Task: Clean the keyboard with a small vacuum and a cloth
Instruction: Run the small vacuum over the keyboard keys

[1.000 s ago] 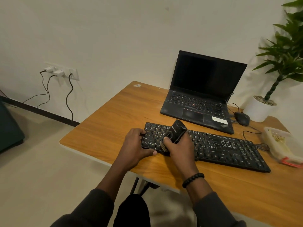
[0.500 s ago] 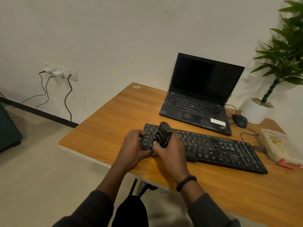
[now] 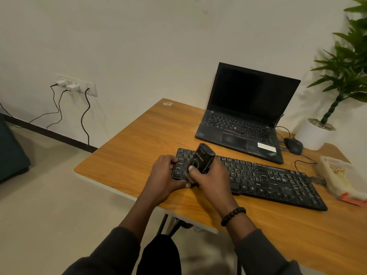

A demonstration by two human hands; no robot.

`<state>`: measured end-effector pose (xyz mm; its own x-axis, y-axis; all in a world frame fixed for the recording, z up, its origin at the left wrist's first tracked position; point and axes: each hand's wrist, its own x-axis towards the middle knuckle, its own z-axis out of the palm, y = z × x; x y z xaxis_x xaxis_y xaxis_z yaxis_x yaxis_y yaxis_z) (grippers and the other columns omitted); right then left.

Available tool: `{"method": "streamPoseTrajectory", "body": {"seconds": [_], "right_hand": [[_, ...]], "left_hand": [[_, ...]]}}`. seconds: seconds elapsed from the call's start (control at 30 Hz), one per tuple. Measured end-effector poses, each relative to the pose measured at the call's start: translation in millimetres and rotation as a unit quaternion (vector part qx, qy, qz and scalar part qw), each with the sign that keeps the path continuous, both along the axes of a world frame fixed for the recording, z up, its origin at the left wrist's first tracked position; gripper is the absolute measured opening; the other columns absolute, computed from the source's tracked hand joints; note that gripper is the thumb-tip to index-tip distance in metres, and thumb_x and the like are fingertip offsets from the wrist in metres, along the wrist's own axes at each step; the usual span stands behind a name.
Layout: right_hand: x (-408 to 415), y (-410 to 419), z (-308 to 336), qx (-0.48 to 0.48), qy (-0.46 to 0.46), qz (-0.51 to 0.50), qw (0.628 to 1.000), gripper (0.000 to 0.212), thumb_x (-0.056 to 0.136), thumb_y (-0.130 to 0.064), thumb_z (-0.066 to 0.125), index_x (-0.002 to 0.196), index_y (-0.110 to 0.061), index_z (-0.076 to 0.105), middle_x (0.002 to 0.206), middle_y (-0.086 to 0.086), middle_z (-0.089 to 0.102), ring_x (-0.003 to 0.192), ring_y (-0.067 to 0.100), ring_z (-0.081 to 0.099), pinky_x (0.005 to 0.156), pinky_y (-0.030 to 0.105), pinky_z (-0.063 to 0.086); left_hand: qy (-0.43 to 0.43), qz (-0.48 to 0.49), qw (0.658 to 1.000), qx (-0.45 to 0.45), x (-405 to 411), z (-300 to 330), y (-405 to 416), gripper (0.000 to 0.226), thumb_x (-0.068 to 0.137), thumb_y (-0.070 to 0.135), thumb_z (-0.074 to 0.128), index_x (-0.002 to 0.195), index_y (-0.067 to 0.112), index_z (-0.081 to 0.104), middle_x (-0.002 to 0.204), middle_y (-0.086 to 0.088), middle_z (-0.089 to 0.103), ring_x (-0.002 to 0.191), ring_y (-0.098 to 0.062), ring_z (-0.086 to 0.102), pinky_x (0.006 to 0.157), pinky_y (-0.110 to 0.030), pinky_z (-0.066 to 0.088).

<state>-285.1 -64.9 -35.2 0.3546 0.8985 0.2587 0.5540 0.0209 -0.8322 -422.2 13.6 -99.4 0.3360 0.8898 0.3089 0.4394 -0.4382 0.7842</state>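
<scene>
While vacuuming proceeds at the left end of the black keyboard (image 3: 258, 175), lying across the wooden desk (image 3: 139, 147) at 6 o'clock of the open laptop (image 3: 244, 124). Right hand (image 3: 212, 181) wrapped round the small black vacuum (image 3: 202, 158), thumb on its front face, brush nozzle down on the keys near the Ctrl corner. Left hand (image 3: 162, 175) curled over the keyboard's left edge, fingers on the outer keys, thumb under the front lip, steadying it. No cloth in view.

Judged best practice for this step: keep the nozzle flat on the keys, work in slow overlapping rows toward 3 o'clock, hold the keyboard braced, press lightly so no keycap lifts. Mind the cable (image 3: 303, 162) at the far end, near the mouse (image 3: 294, 145) and plastic container (image 3: 337, 175).
</scene>
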Motion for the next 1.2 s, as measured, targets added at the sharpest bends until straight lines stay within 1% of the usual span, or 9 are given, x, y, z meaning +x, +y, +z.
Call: {"method": "streamPoseTrajectory", "body": {"seconds": [0.07, 0.2, 0.37, 0.47, 0.6, 0.77, 0.9, 1.07, 1.2], "right_hand": [[1.6, 2.4, 0.9, 0.014, 0.007, -0.023, 1.0, 0.03, 0.081, -0.024, 0.071, 0.099, -0.036, 0.05, 0.093, -0.012, 0.059, 0.083, 0.0, 0.057, 0.066, 0.02, 0.05], [-11.6, -4.0, -7.5, 0.0, -0.005, 0.002, 1.0, 0.031, 0.08, -0.023, 0.071, 0.104, -0.031, 0.053, 0.096, -0.014, 0.057, 0.085, -0.002, 0.055, 0.065, 0.013, 0.044], [-7.0, 0.8, -0.1, 0.001, 0.011, 0.001, 1.0, 0.031, 0.082, -0.023, 0.072, 0.102, -0.034, 0.05, 0.093, -0.015, 0.059, 0.082, -0.002, 0.057, 0.06, 0.009, 0.042], [-15.5, 4.4, -3.7, 0.023, 0.005, -0.004, 1.0, 0.033, 0.082, -0.023, 0.07, 0.105, -0.035, 0.05, 0.097, -0.013, 0.058, 0.088, 0.0, 0.057, 0.068, 0.016, 0.048], [-26.2, -2.7, -11.2, 0.015, -0.012, 0.034, 0.999, 0.038, 0.081, -0.022, 0.071, 0.11, -0.036, 0.049, 0.099, -0.019, 0.056, 0.091, -0.005, 0.055, 0.069, 0.011, 0.045], [-11.7, 11.9, -4.3, 0.026, -0.006, -0.003, 1.0, 0.034, 0.081, -0.022, 0.071, 0.104, -0.034, 0.05, 0.096, -0.015, 0.057, 0.088, 0.0, 0.056, 0.069, 0.016, 0.047], [-23.8, 15.4, -1.9, -0.012, -0.06, 0.08, 0.995, 0.037, 0.079, -0.022, 0.071, 0.109, -0.032, 0.052, 0.1, -0.013, 0.059, 0.09, 0.001, 0.056, 0.072, 0.018, 0.049], [-10.4, 30.0, 6.5, -0.009, -0.053, 0.044, 0.998, 0.034, 0.078, -0.021, 0.072, 0.103, -0.033, 0.052, 0.096, -0.008, 0.063, 0.085, 0.007, 0.061, 0.065, 0.021, 0.052], [-14.4, 30.2, 5.3, -0.058, -0.079, 0.096, 0.991, 0.032, 0.078, -0.024, 0.072, 0.105, -0.029, 0.054, 0.094, -0.007, 0.063, 0.082, 0.01, 0.063, 0.064, 0.029, 0.056]], "left_hand": [[0.001, -0.004, 1.0, -0.007, -0.8, 1.5, 0.0, 0.085, 0.058, 0.036, 0.094, 0.126, 0.015, 0.049, 0.12, 0.002, 0.049, 0.107, -0.013, 0.053, 0.088, -0.026, 0.049], [-0.014, -0.022, 0.998, -0.049, -6.0, 6.7, 2.8, 0.078, 0.063, 0.029, 0.092, 0.128, 0.016, 0.051, 0.119, 0.002, 0.055, 0.103, -0.004, 0.055, 0.08, -0.009, 0.045], [-0.029, -0.024, 0.996, -0.076, -8.7, 8.3, 1.7, 0.075, 0.061, 0.023, 0.094, 0.124, 0.018, 0.054, 0.118, 0.003, 0.057, 0.103, -0.003, 0.056, 0.077, -0.007, 0.045], [-0.031, -0.004, 0.997, -0.066, -5.7, 6.2, 0.6, 0.07, 0.062, 0.022, 0.093, 0.121, 0.019, 0.055, 0.113, 0.006, 0.058, 0.1, -0.004, 0.057, 0.078, -0.011, 0.047], [-0.021, 0.006, 0.998, -0.056, -3.7, 4.4, 2.2, 0.058, 0.068, 0.016, 0.087, 0.117, 0.018, 0.056, 0.112, 0.004, 0.061, 0.099, -0.008, 0.06, 0.083, -0.024, 0.054], [-0.038, 0.01, 0.998, -0.05, -2.5, 6.3, -2.0, 0.069, 0.058, 0.028, 0.094, 0.114, 0.021, 0.054, 0.107, 0.011, 0.058, 0.094, 0.0, 0.056, 0.073, -0.012, 0.046], [-0.047, 0.004, 0.998, -0.048, -2.6, 6.5, -2.9, 0.058, 0.067, 0.02, 0.086, 0.115, 0.02, 0.052, 0.105, 0.008, 0.061, 0.091, -0.008, 0.061, 0.073, -0.031, 0.055], [-0.049, 0.007, 0.997, -0.055, -2.6, 4.2, -2.9, 0.067, 0.062, 0.028, 0.092, 0.115, 0.021, 0.051, 0.107, 0.011, 0.059, 0.094, 0.0, 0.056, 0.076, -0.017, 0.05], [-0.059, -0.001, 0.997, -0.059, -2.6, 3.0, -1.5, 0.066, 0.063, 0.028, 0.091, 0.116, 0.021, 0.052, 0.106, 0.007, 0.063, 0.092, -0.007, 0.061, 0.076, -0.036, 0.055]]}}
